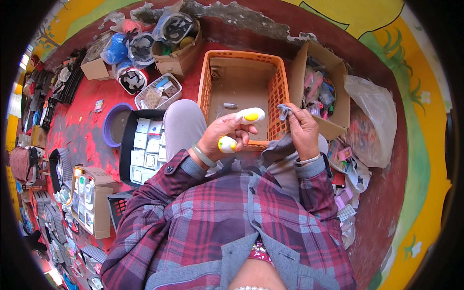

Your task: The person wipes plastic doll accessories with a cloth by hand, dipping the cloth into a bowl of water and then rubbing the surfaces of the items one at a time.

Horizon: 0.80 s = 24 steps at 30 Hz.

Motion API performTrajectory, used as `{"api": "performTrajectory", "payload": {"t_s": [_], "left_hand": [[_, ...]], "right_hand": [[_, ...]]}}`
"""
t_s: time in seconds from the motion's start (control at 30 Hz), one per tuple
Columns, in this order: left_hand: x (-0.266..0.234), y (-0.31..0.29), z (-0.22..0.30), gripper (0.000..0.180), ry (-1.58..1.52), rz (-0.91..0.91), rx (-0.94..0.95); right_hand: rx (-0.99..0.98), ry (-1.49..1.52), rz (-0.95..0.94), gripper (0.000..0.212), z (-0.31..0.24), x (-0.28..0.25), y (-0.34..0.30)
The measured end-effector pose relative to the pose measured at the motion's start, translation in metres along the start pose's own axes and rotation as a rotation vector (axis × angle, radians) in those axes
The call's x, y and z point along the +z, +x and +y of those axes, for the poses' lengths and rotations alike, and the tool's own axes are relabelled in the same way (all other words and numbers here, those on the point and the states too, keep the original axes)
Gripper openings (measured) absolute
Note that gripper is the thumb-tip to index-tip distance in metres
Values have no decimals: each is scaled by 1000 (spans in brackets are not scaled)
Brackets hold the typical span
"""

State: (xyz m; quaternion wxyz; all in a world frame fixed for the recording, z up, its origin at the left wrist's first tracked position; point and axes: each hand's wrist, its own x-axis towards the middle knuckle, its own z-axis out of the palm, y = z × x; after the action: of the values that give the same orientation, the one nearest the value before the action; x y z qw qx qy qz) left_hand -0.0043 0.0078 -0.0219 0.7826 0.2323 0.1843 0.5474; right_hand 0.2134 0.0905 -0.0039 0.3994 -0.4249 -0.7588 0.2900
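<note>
In front of my lap, my left hand [223, 134] is closed around a white-and-yellow rounded object [252, 115]. A second white bulb with yellow marks [227, 144] shows below the fingers; whether the two are joined is hidden by the hand. My right hand [303, 130] pinches a small grey cloth [284, 111] beside it, apart from the white object. More dark grey cloth [279, 149] lies over my lap under the right hand. Beyond the hands stands an orange plastic basket [244, 54], lined with cardboard, with a small silvery cylinder [230, 105] on its bottom.
At the right, a cardboard box [333, 63] of colourful items stands beside a clear plastic bag [374, 116]. To the left are a black tray [126, 159] of small white boxes, a purple basin [107, 126] and a white basket [164, 102]. Another carton [101, 212] stands lower left.
</note>
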Motion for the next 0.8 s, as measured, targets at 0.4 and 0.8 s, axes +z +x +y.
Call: {"api": "performTrajectory", "payload": {"t_s": [0.4, 0.8], "left_hand": [[-8, -3, 1, 40, -278, 93, 10], [-3, -4, 6, 40, -334, 128, 17]], "right_hand": [[60, 406, 2, 24, -22, -24, 24], [809, 1225, -349, 36, 55, -6, -33]]}}
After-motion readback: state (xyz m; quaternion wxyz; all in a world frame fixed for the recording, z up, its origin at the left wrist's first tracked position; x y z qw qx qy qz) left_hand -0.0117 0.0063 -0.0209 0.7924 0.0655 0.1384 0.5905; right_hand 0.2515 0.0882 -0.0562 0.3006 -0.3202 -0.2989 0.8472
